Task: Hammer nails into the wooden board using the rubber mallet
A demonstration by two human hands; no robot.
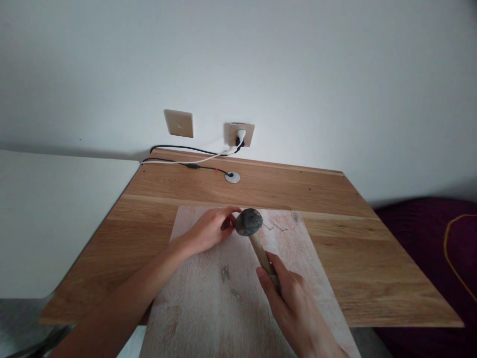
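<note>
My right hand (294, 298) is wrapped round the wooden handle of a hammer (249, 222) with a dark, rounded, mallet-like head. The head is raised over the far part of a pale, worn wooden board (201, 303). Just left of it, my left hand (212, 226) rests by the board with thumb and fingers pinched together. What they pinch, if anything, is hidden behind the hammer head. To the right of the head, two thin nails (281, 228) appear to stand tilted in the board. Nearer to me lie several loose nails (225, 274) in a small group, with more (235, 294) beside them.
The board lies on a brown wooden desk (372, 278) against a white wall. Black and white cables (194, 162) run along the back to a wall socket (246, 135) and a round cable grommet (232, 177). A white surface (55, 219) adjoins at left, purple fabric (421, 233) at right.
</note>
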